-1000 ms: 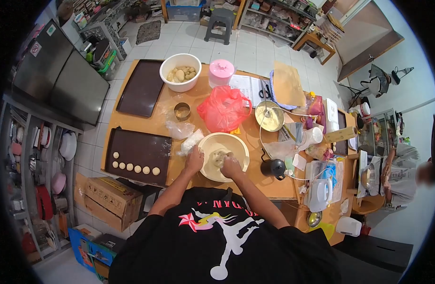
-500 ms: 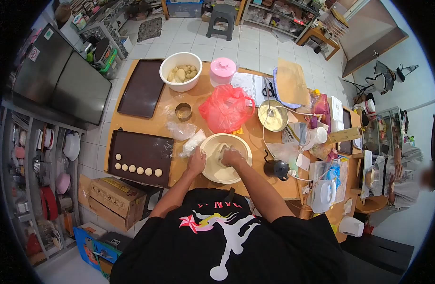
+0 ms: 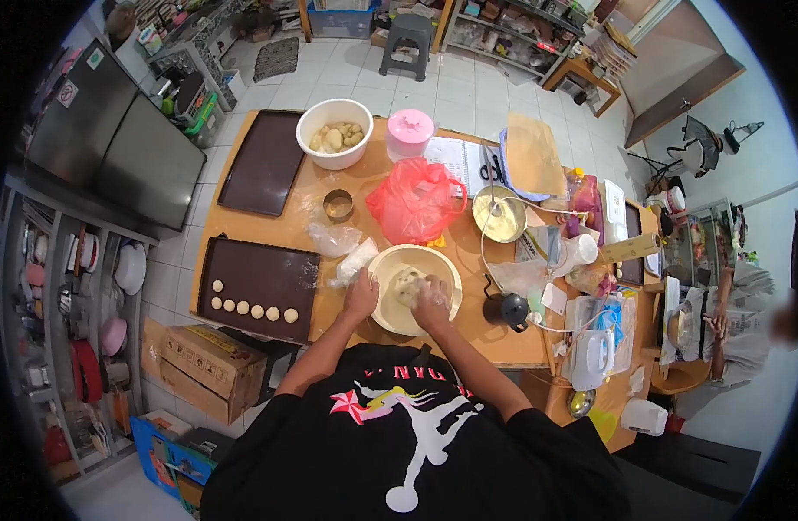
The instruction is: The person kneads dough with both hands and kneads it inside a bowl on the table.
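A cream-coloured mixing bowl (image 3: 451, 267) stands at the table's near edge, right in front of me. My left hand (image 3: 361, 295) grips its left rim, fingers bent over the edge. Inside the bowl lies a pale, floury lump of dough (image 3: 404, 288). My right hand (image 3: 430, 304) reaches into the bowl with curled fingers pressed against the right side of this lump; the fingertips are partly hidden. Just left of the bowl, a white bag (image 3: 357, 262) lies close to my left hand. A red plastic bag (image 3: 416, 201) sits behind the bowl.
A dark tray (image 3: 273, 271) with several small dough balls (image 3: 257, 312) is on the left, another tray (image 3: 260, 163) behind it. A white tub (image 3: 334, 135), metal bowl (image 3: 500, 217), black pot (image 3: 505, 308) and cable surround the work area. Another person (image 3: 742, 321) is at far right.
My right hand has drawn slightly back and right inside the bowl, so more of the dough shows. My left hand stays on the rim.
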`<state>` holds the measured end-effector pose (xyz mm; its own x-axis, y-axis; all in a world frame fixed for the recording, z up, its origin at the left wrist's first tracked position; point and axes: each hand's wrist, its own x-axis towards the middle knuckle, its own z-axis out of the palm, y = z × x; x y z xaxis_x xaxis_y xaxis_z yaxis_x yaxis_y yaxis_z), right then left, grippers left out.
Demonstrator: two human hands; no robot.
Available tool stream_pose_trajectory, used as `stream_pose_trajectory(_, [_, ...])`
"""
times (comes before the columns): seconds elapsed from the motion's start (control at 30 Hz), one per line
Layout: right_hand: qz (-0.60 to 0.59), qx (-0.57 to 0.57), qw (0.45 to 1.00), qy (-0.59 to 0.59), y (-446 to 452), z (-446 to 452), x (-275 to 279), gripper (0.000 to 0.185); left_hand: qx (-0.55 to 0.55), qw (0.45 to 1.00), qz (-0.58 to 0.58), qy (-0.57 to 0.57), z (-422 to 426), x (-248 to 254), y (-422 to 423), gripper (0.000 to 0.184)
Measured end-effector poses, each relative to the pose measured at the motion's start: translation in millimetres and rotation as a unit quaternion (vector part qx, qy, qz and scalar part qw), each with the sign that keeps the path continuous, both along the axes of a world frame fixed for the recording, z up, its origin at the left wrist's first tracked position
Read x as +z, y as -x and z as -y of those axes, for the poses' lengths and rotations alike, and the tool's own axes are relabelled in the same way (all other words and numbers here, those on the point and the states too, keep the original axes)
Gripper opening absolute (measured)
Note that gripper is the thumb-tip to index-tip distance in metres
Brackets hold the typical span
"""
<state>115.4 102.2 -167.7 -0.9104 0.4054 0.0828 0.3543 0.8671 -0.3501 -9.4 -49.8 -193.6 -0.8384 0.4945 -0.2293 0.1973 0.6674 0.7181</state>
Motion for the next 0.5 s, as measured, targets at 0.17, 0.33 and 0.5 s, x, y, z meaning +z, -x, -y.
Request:
stream_pose_trajectory(0.17, [0.136,-0.083,0.975,0.154,23.3,-31.2,-24.1,0.042,0.000,1.000,0.009,-0.020,-0.5,1.9,0.6,0.030])
stream_pose_trajectory(0.33, [0.101,0.038,0.989,0.098,24.4,-27.6,7.9,0.039,-0.003,1.000,-0.017,-0.026,-1.2,-2.9,0.3,0.030])
stream_pose_trajectory(0.5, [0.039,0.145,0.985,0.085,-4.9,11.6,31.6,0.033,0.006,1.000,-0.015,-0.006,-2.6,-0.9,0.2,0.033])
